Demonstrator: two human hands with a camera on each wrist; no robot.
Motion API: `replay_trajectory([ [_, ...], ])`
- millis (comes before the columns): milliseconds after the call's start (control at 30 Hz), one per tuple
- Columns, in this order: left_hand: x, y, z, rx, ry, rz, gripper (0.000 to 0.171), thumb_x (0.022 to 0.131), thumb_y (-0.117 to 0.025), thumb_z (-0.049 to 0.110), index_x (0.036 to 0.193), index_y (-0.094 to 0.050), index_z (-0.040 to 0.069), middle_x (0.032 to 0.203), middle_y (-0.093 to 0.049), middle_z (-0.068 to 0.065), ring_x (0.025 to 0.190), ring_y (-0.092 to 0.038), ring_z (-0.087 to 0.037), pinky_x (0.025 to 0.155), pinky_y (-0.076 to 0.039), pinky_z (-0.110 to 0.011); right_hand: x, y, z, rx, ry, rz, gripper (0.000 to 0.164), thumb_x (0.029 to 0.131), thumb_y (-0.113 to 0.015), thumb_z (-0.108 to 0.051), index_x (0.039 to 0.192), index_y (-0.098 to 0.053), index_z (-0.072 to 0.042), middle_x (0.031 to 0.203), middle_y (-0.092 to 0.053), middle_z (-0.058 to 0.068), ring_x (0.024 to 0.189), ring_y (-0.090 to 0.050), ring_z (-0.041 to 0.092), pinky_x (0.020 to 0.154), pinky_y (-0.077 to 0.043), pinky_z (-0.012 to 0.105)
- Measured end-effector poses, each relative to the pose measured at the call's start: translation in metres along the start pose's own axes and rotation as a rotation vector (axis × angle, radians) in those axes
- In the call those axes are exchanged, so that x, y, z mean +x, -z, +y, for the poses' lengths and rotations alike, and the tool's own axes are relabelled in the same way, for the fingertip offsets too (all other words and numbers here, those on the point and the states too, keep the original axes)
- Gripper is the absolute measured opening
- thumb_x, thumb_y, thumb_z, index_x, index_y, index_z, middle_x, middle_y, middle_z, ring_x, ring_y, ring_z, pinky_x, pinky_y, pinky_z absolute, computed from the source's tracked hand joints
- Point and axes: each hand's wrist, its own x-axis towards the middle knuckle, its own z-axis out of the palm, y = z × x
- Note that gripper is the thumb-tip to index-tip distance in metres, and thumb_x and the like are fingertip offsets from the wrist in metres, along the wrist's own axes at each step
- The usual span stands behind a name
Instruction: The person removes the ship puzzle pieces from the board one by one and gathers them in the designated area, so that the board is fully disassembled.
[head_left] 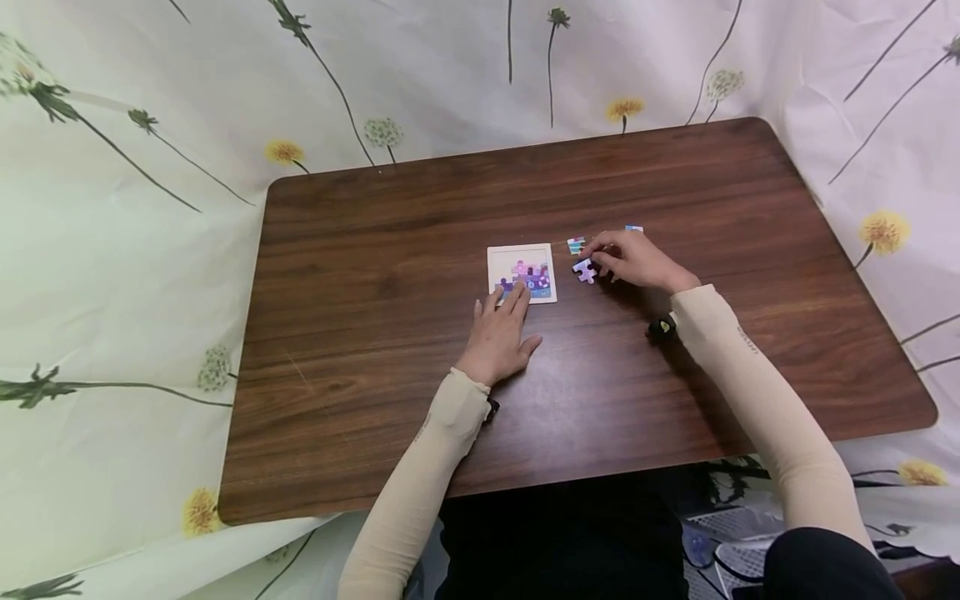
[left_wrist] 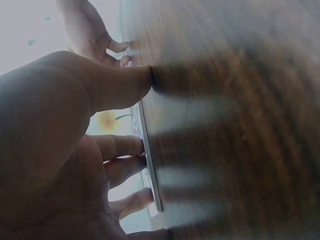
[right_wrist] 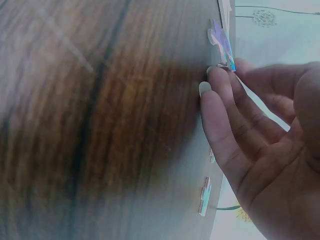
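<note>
A square white puzzle tray (head_left: 520, 249) lies on the brown table, with joined pink, purple and blue pieces (head_left: 533, 278) in its lower part. My left hand (head_left: 498, 337) rests with extended fingers on the tray's near edge; its thumb is spread out to the right and touches the table in the left wrist view. Right of the tray, my right hand (head_left: 628, 257) pinches a lilac jigsaw puzzle piece (head_left: 585, 270) between thumb and fingers. Seen from the right wrist, that puzzle piece (right_wrist: 222, 45) stands tilted at the fingertips. The thumb's grip is partly hidden in the head view.
A striped teal puzzle piece (head_left: 576, 246) lies between the tray and my right hand. Another piece (head_left: 633, 227) shows just behind that hand. The table (head_left: 360, 333) has rounded corners, and a flower-printed cloth (head_left: 450, 75) hangs around it.
</note>
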Motion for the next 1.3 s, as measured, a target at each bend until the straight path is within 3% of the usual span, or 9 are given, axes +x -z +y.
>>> replay_trajectory([
  [233,0.0001,0.0027,0.0009,-0.008,-0.005,0.0,0.081,0.105,-0.058,0.046,0.168,-0.02,0.011,0.177,-0.015,-0.005,0.162,-0.02,-0.038,0.127,-0.021,-0.067,-0.0015,0.0038,0.0013,0.005,0.01,-0.006,0.026,0.107,-0.052,-0.006,0.124,-0.073,-0.005,0.134,-0.068,0.018,0.084,-0.072,0.027,0.065,-0.059,0.03],
  [400,0.001,0.0033,0.0007,-0.016,-0.001,-0.007,0.082,0.105,-0.057,0.046,0.168,-0.018,0.012,0.178,-0.013,-0.003,0.162,-0.018,-0.038,0.128,-0.02,-0.066,-0.0006,0.0042,0.0015,-0.025,0.004,-0.002,0.023,0.105,-0.06,-0.009,0.124,-0.073,-0.008,0.13,-0.069,0.015,0.082,-0.07,0.025,0.065,-0.058,0.028],
  [533,0.0016,0.0037,0.0,-0.015,0.0,-0.014,0.082,0.105,-0.057,0.047,0.168,-0.018,0.012,0.178,-0.011,-0.003,0.162,-0.018,-0.038,0.128,-0.019,-0.067,0.0018,0.004,-0.0005,-0.036,0.005,-0.005,0.022,0.1,-0.07,-0.012,0.121,-0.074,-0.008,0.12,-0.073,0.013,0.089,-0.071,0.025,0.072,-0.058,0.03],
  [733,0.0006,0.0041,-0.0004,-0.023,-0.006,0.0,0.081,0.105,-0.058,0.046,0.168,-0.021,0.011,0.177,-0.014,-0.005,0.161,-0.019,-0.039,0.128,-0.019,-0.067,0.0042,0.0036,-0.0068,-0.016,0.001,-0.034,0.029,0.091,-0.082,-0.015,0.118,-0.075,-0.007,0.115,-0.073,0.013,0.089,-0.071,0.025,0.073,-0.058,0.029],
  [967,0.0008,0.0021,-0.0004,-0.001,-0.003,-0.016,0.081,0.105,-0.056,0.047,0.168,-0.019,0.012,0.178,-0.013,-0.004,0.162,-0.019,-0.038,0.128,-0.02,-0.067,0.005,-0.0002,-0.0057,-0.057,0.013,-0.027,0.035,0.087,-0.086,-0.016,0.119,-0.075,-0.008,0.11,-0.073,0.011,0.082,-0.069,0.019,0.072,-0.054,0.025],
  [1300,0.0012,0.0,-0.0004,-0.003,-0.001,-0.013,0.081,0.105,-0.056,0.047,0.168,-0.018,0.012,0.178,-0.012,-0.004,0.162,-0.019,-0.038,0.127,-0.021,-0.067,0.0057,-0.0006,-0.0036,-0.057,0.024,-0.022,0.035,0.086,-0.086,-0.013,0.118,-0.074,-0.007,0.116,-0.074,0.011,0.083,-0.07,0.019,0.073,-0.053,0.024],
])
